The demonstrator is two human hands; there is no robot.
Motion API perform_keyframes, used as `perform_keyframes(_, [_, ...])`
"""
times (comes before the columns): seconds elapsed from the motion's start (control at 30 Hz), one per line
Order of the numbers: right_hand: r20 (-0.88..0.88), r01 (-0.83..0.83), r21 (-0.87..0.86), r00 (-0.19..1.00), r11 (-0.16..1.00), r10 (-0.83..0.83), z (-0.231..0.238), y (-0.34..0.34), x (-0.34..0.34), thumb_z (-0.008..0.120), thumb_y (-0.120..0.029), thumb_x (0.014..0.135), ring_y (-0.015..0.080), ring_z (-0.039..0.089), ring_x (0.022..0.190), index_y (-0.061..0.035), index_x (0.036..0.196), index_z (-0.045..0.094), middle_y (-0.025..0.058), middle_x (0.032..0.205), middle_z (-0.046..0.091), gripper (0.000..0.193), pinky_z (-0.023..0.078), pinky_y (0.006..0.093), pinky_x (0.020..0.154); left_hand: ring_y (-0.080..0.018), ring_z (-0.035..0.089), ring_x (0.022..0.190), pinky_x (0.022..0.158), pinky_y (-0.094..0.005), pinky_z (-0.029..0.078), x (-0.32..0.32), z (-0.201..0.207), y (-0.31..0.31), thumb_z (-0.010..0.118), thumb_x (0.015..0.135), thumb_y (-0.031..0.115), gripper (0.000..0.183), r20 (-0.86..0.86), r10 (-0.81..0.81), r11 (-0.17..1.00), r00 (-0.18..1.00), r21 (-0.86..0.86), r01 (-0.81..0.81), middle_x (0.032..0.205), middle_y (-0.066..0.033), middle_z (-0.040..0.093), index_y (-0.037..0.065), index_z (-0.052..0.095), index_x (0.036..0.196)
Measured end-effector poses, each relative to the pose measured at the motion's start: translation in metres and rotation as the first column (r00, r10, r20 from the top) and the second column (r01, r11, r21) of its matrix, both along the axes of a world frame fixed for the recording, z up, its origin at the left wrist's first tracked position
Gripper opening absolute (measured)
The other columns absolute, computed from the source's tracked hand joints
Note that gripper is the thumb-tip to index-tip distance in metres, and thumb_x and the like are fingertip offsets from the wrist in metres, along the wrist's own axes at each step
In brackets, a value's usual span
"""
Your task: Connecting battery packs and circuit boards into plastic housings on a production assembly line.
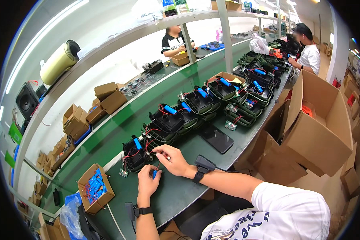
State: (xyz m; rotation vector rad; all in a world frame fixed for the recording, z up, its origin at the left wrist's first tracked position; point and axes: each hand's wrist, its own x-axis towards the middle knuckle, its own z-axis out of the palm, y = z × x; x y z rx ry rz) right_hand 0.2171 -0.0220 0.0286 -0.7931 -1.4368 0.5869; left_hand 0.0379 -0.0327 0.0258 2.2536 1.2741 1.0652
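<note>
My left hand is closed round a small blue cylindrical battery cell, whose end shows between thumb and fingers. Just beyond it, my right hand pinches a thin red wire that runs down toward the cell. Both hands are close together over the dark green bench. Nearest to them lies an open black plastic housing with a blue cell, red wires and a small circuit board hanging from it. My fingers partly hide the wire's ends.
A cardboard box of blue cells stands left of my hands. Several wired housings line the bench, with a black phone beside them. Large cartons stand at right. Two people work farther off. A shelf post rises behind.
</note>
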Motion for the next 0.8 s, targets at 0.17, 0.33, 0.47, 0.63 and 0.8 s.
perform_keyframes(0.17, [-0.054,-0.081,0.049,0.995,0.995,0.084,-0.0025,0.0008,-0.0021,0.060,-0.002,0.096,0.0122,0.060,0.079,-0.0005,0.117,0.068,0.0065,0.099,0.067,0.023,0.051,0.0270,0.073,-0.0142,0.052,0.059,0.055,-0.0288,0.042,0.0005,-0.0005,0.0005,0.080,0.079,0.006,0.020,0.004,-0.017,1.000,1.000,0.020,0.017,0.076,-0.0076,0.059,-0.002,0.064,0.087])
perform_keyframes(0.33, [0.001,-0.058,0.037,0.998,0.998,0.058,-0.0037,0.0010,-0.0014,0.062,-0.006,0.099,0.0115,0.059,0.074,-0.0001,0.113,0.070,0.0067,0.096,0.068,0.017,0.050,0.0270,0.067,-0.0158,0.053,0.061,0.057,-0.0298,0.043,0.0012,0.0034,-0.0055,0.080,0.080,0.004,0.018,0.019,-0.041,0.998,0.999,-0.051,0.042,0.080,-0.0085,0.061,-0.002,0.066,0.089])
perform_keyframes(0.47, [-0.019,-0.034,0.043,0.999,0.998,0.035,-0.0051,0.0016,-0.0021,0.063,-0.008,0.100,0.0111,0.058,0.071,0.0003,0.110,0.071,0.0071,0.091,0.067,0.016,0.047,0.0271,0.063,-0.0145,0.057,0.062,0.057,-0.0279,0.045,0.0022,0.0040,-0.0057,0.079,0.081,0.006,0.017,-0.006,-0.045,0.998,0.999,-0.039,0.044,0.080,-0.0077,0.064,-0.001,0.066,0.087])
perform_keyframes(0.63, [-0.030,0.002,0.040,1.000,0.999,-0.001,-0.0004,0.0010,0.0049,0.064,-0.009,0.099,0.0132,0.060,0.071,0.0004,0.108,0.071,0.0086,0.088,0.067,0.015,0.048,0.0280,0.063,-0.0158,0.058,0.064,0.060,-0.0289,0.046,0.0071,0.0027,-0.0009,0.079,0.081,0.006,0.016,-0.050,-0.093,0.995,0.994,-0.033,0.091,0.082,-0.0087,0.065,-0.003,0.068,0.089])
perform_keyframes(0.8, [-0.026,-0.048,0.050,0.998,0.998,0.050,-0.0030,0.0036,0.0003,0.065,-0.015,0.098,0.0273,0.070,0.089,-0.0006,0.108,0.073,0.0136,0.095,0.071,0.019,0.056,0.0356,0.077,-0.0197,0.057,0.063,0.060,-0.0315,0.045,0.0011,0.0025,-0.0061,0.078,0.082,0.005,0.015,-0.065,-0.117,0.993,0.991,-0.021,0.116,0.080,-0.0111,0.062,-0.003,0.068,0.088])
